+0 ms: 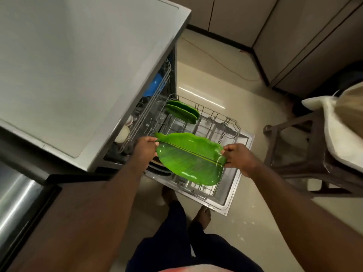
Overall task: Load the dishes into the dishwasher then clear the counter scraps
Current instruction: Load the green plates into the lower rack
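Note:
A green leaf-shaped plate (189,158) hangs flat over the pulled-out lower rack (228,126) of the open dishwasher. My left hand (144,147) pinches its left tip and my right hand (238,157) pinches its right tip. Two more green leaf plates (182,111) stand on edge at the far side of the rack. The upper rack (157,91) holds a blue dish (154,85) and a pale cup (122,133), partly hidden under the counter edge.
The grey counter top (78,65) covers the left. The open dishwasher door (231,195) juts over the floor. A brown plastic stool (306,146) with a white cloth (337,130) stands at the right. Cabinets line the back; my feet are below the door.

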